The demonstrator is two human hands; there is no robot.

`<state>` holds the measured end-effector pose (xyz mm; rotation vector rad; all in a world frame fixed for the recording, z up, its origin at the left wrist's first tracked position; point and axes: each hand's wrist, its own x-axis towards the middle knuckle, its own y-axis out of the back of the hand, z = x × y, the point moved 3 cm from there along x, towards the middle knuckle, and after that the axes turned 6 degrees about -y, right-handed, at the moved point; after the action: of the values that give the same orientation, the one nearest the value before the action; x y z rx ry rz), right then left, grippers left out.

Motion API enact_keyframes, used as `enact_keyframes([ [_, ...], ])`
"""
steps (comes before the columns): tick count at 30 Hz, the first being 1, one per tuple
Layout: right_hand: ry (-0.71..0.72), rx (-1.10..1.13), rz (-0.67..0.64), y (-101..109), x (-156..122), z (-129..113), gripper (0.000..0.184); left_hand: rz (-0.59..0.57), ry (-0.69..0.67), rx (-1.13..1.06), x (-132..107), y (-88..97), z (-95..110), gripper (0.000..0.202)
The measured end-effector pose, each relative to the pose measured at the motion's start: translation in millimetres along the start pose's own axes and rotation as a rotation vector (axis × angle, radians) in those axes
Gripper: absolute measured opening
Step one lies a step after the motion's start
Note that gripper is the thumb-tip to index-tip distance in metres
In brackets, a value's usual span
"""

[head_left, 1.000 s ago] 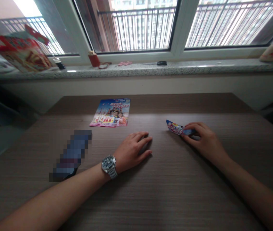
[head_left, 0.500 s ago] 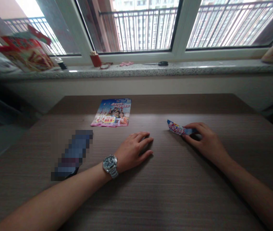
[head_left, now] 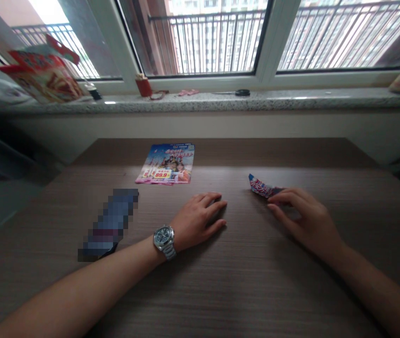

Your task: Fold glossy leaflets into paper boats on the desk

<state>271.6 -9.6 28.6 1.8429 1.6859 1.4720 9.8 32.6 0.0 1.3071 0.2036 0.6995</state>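
blue-and-pink folded paper (head_left: 260,187) is on the table (head_left: 242,281), long axis running far-left to near-right, just far-left of the right hand (head_left: 307,218), which is the nearer one. fingers there are loosely curled, can't tell if they're gripping. left hand (head_left: 196,219) rests half-spread, holding nothing, paper off to its right, slightly farther out.

Folded printed paper (head_left: 260,187), blue and pink, pointed tip raised, on brown table (head_left: 228,291).

Your right hand (head_left: 307,220) was at the folded paper (head_left: 260,188), thumb and forefinger slightly parted; your left hand (head_left: 195,223) lay on the table (head_left: 235,295), nearer you than the flyers (head_left: 170,164).
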Motion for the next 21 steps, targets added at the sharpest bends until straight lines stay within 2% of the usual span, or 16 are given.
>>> enact_keyframes([
  [4, 0.016, 0.125, -0.222, -24.0, -6.8, -10.8, 0.008, 0.007, -0.009, -0.008, 0.5, 0.9, 0.1, 0.047],
  [7, 0.012, 0.154, -0.294, -36.4, -9.2, -10.4, 0.010, 0.014, -0.008, -0.009, 0.3, 1.1, -0.2, 0.046],
  [16, -0.046, 0.179, -0.345, -39.6, -9.0, -4.3, 0.013, 0.041, 0.004, -0.046, 0.4, 1.7, -3.7, 0.041],
  [21, -0.055, 0.204, -0.362, -40.1, -9.3, -3.6, 0.011, 0.129, 0.102, 0.014, 1.0, 14.7, -20.9, 0.042],
])
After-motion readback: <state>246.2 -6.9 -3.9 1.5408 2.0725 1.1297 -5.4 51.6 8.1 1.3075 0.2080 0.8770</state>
